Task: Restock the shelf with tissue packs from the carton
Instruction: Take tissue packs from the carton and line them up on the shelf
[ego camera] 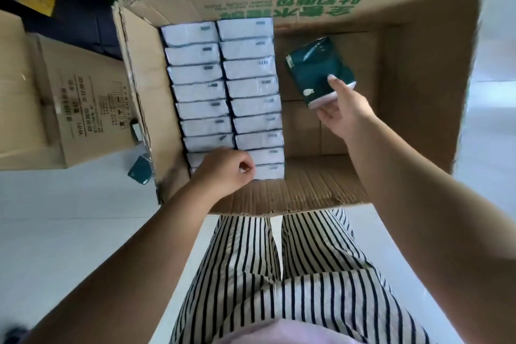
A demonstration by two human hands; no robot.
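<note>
Open carton (301,5) on floor (69,218); two rows of tissue packs (223,92) fill its left half. Right hand (342,114) grips a green pack (319,71) over the bare right half. Left hand (224,169) curls onto the nearest packs. Second box (83,98) stands left, stray pack (140,170) beside it.

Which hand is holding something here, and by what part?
The right hand holds a dark green tissue pack by its near white end, thumb on top. The left hand curls over the nearest standing packs in the carton; an actual grip cannot be told.
</note>
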